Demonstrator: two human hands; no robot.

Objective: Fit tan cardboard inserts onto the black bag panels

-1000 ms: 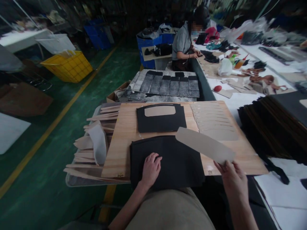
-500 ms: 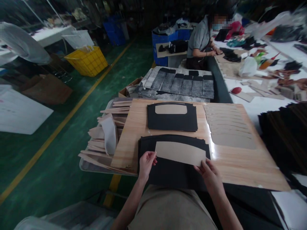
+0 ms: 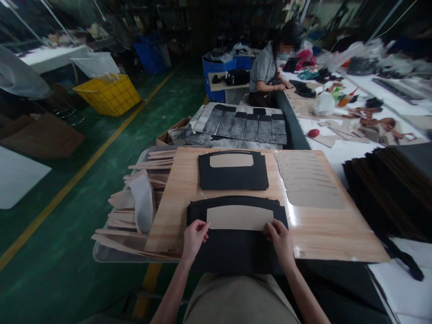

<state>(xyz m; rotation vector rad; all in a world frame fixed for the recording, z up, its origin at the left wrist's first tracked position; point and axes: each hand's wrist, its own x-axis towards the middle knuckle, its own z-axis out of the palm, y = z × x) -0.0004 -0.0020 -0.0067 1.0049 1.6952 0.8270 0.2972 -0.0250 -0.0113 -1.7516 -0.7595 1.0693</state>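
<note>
Between my two hands is a beige curved panel, lying level over the upper part of a black sheet stack. My left hand pinches the panel's left end with thumb and fingertips. At its right end, the fingers of my right hand are closed on the corner. Whether the panel rests fully on the black sheet I cannot tell. Farther back on the wooden board lies a second black stack with a smaller beige piece on it.
Overlapping beige panels are fanned out on the board's right. A plastic tray of beige pieces stands at left. Dark stacked sheets sit at right. Beyond are printed black pieces and a co-worker at a cluttered table.
The beige panel has turned from a slant to level, its right end now in line with its left. My right hand moved up with it. The whole view has shifted slightly.
</note>
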